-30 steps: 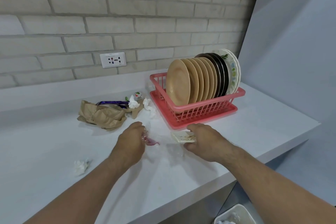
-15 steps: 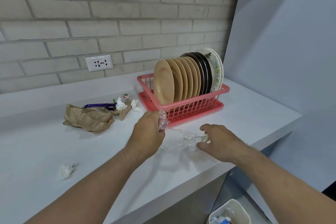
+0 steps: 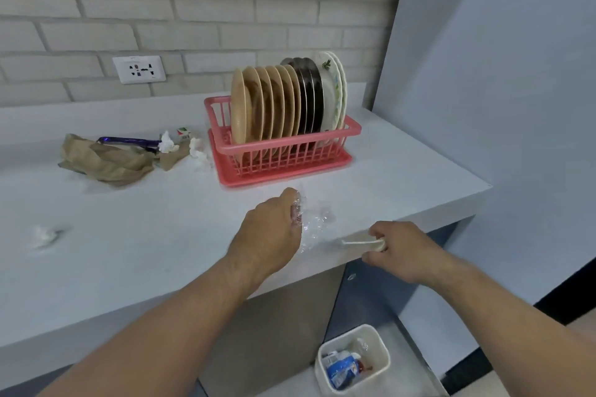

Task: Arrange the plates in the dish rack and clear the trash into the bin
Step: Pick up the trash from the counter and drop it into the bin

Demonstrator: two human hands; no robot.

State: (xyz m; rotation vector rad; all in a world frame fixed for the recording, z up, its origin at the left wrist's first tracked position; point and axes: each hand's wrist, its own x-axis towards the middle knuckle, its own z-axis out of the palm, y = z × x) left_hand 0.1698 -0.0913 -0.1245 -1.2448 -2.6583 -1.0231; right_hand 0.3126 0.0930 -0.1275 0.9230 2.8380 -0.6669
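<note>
On the far left of the white countertop (image 3: 145,235) I see a small crumpled white tissue (image 3: 43,234), lying alone. Further back is a crumpled brown paper bag (image 3: 106,161) with a purple foil wrapper (image 3: 129,140) at its rear edge. Right of that are two white tissue wads (image 3: 167,142) and a small green-and-white carton (image 3: 183,132), all near the rack.

The pink plastic dish rack (image 3: 290,159) is loaded. The tan plates (image 3: 258,106) stand upright in a row, then the dark brown plates (image 3: 309,97), then the white floral plates (image 3: 333,90) at the right end.

In front of the rack, the left hand (image 3: 271,232) has its fingers curled, gripping crumpled clear plastic film (image 3: 314,222). I can't tell if the film touches the counter.

The right hand (image 3: 403,248) is at the counter's front edge, thumb and fingers pinching a flat white paper piece (image 3: 361,240) held roughly level.

On the floor below the edge is a white rectangular bin (image 3: 384,352). It holds a blue-and-white packet (image 3: 343,369) and other scraps.
</note>
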